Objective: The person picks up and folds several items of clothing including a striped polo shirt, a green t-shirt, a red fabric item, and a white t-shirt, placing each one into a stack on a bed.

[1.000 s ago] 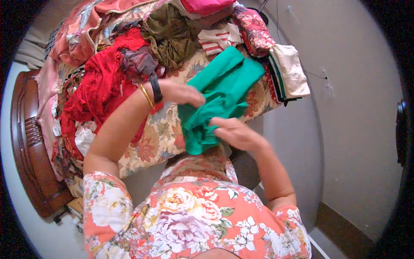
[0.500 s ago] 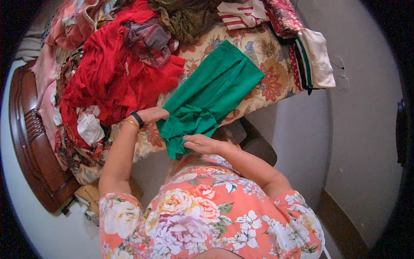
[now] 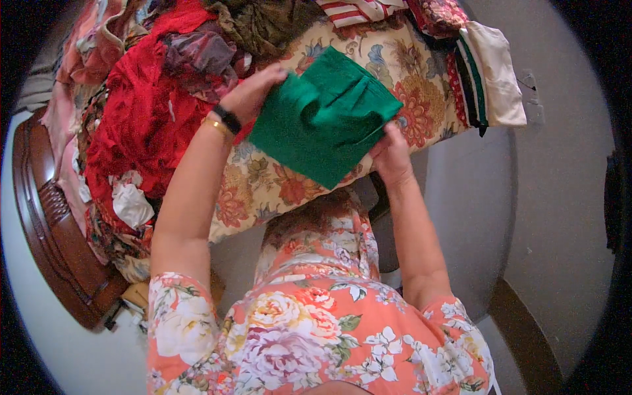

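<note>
A green cloth (image 3: 303, 145) lies doubled over on the flowered bedspread (image 3: 421, 85), its upper layer raised and blurred by motion. My left hand (image 3: 253, 95), with a black band and a gold bangle at the wrist, grips the lifted edge at the cloth's upper left. At the right edge my right hand (image 3: 393, 155) has the fold between thumb and fingers. Part of the cloth's lower layer is hidden under the turned-over part.
Left of the cloth is a heap of red fabric (image 3: 145, 118), with a crumpled white cloth (image 3: 133, 204) by it. Dark olive fabric (image 3: 263, 23) and a red-striped white cloth (image 3: 362, 10) lie beyond. Folded clothes (image 3: 490, 79) overhang the bed's right corner. A carved wooden headboard (image 3: 59, 230) stands left.
The near end of the green cloth has been carried away from me over its far part. Both hands moved farther out, and the right hand shifted to the cloth's right edge.
</note>
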`<state>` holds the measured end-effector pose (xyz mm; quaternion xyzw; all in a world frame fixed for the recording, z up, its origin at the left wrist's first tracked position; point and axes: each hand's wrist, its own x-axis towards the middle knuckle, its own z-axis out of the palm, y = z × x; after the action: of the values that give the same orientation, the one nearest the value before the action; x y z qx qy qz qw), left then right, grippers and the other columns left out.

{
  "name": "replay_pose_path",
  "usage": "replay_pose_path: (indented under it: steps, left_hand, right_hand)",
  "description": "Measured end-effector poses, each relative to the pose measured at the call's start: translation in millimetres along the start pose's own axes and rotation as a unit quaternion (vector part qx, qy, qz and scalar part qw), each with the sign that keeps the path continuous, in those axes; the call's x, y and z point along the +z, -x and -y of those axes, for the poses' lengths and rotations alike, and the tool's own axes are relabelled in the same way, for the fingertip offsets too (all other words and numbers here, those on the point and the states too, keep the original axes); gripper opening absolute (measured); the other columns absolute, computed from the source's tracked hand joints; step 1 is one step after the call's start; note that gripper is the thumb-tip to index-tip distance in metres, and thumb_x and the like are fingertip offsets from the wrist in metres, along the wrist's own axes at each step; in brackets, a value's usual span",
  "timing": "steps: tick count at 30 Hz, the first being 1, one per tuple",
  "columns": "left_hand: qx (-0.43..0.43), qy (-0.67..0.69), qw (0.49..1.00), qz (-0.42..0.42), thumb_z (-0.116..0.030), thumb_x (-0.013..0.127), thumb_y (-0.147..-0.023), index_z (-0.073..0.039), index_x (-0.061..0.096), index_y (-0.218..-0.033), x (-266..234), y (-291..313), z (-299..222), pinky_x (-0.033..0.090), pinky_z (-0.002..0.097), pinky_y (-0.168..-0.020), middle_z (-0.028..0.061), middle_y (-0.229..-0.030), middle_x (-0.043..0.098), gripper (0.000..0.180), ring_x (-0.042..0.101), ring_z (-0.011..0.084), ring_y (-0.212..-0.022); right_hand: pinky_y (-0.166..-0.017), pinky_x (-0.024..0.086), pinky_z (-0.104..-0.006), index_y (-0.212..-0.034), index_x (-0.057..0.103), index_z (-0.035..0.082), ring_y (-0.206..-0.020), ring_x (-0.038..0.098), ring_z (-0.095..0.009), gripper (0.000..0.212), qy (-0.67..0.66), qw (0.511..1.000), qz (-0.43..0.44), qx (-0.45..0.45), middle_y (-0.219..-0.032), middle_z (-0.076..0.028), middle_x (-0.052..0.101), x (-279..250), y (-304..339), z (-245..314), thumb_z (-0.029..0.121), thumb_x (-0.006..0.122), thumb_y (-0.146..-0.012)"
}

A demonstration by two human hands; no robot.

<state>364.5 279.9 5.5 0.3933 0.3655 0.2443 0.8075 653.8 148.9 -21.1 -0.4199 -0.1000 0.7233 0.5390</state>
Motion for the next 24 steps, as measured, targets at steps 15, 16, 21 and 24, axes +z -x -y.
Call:
replay_pose_path:
  steps: [15,16,21,24]
  left_hand:
    - [0.011,-0.257,0.928,-0.271,-0.033,0.066,-0.087,0.002,0.063,-0.107,-10,-14,107,0.048,0.0293,-0.078,0.0081,-0.094,0.066,0.04,0.061,0.0157,-0.085]
    - [0.029,-0.23,0.933,-0.275,-0.032,0.064,-0.088,0.001,0.064,-0.106,-12,-12,113,0.048,0.0291,-0.076,0.0065,-0.091,0.066,0.038,0.061,0.015,-0.083]
    - [0.053,-0.355,0.891,-0.279,-0.03,0.06,-0.09,-0.002,0.064,-0.106,-18,-2,124,0.049,0.0334,-0.074,0.014,-0.092,0.066,0.032,0.063,0.0241,-0.082]
    - [0.038,-0.444,0.852,-0.277,-0.029,0.057,-0.091,-0.003,0.063,-0.104,-3,14,125,0.048,0.0377,-0.073,0.0203,-0.09,0.064,0.03,0.063,0.033,-0.082]
  right_hand:
    - [-0.087,0.044,-0.0331,-0.119,0.04,-0.001,-0.1,0.054,-0.02,0.052,0.15,0.941,-0.265,-0.147,-0.112,-0.012,0.056,-27,-28,-34,0.018,0.072,-0.083]
    - [-0.086,0.045,-0.0342,-0.118,0.042,0.0,-0.099,0.055,-0.021,0.049,0.14,0.953,-0.25,-0.103,-0.112,-0.011,0.057,-19,-19,-40,0.017,0.071,-0.083]
    - [-0.079,0.05,-0.0336,-0.114,0.055,-0.005,-0.091,0.062,-0.02,0.036,0.148,0.96,-0.219,0.093,-0.106,-0.011,0.064,-5,15,-88,0.014,0.067,-0.085]
    - [-0.077,0.051,-0.0325,-0.114,0.055,-0.005,-0.089,0.063,-0.019,0.035,0.12,0.962,-0.231,0.086,-0.105,-0.01,0.064,-12,28,-99,0.013,0.067,-0.086]
